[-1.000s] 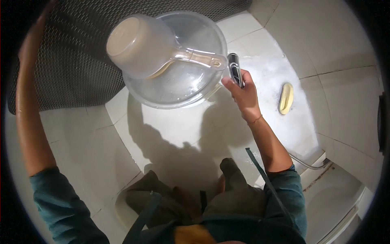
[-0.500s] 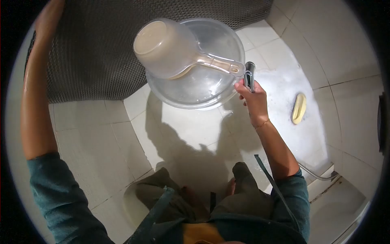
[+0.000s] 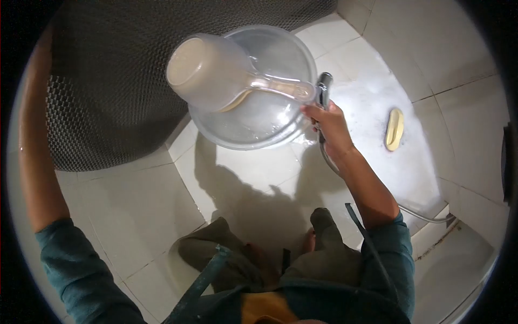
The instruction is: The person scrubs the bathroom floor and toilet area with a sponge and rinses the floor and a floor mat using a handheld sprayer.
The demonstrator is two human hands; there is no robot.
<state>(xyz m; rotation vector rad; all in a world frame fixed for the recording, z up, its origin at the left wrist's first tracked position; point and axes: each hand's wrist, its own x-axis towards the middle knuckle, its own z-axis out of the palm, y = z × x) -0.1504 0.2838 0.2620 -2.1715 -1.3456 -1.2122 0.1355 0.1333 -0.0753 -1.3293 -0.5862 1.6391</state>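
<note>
My right hand (image 3: 330,127) is closed around a chrome handheld shower head (image 3: 324,89), whose metal hose trails down beside the forearm. Close to the thumb is the handle end of a translucent plastic dipper (image 3: 216,73). The dipper lies tilted, bottom up, over a clear round basin (image 3: 259,132) on the floor. At the upper left my left arm reaches along the edge of a dark textured mat (image 3: 118,81). Only a dim part of my left hand (image 3: 44,46) shows there, and its fingers are hidden.
White foam (image 3: 372,108) covers the tiled floor on the right, with a yellow brush (image 3: 394,129) lying in it. Tiled walls (image 3: 458,124) rise at the right. A white ledge (image 3: 453,264) stands at the lower right, and my legs (image 3: 216,248) are below the basin.
The mat's lower edge has come down and nearer on the left, and my left arm has shifted left. The shower head has tilted slightly, and its hose now shows below my right hand.
</note>
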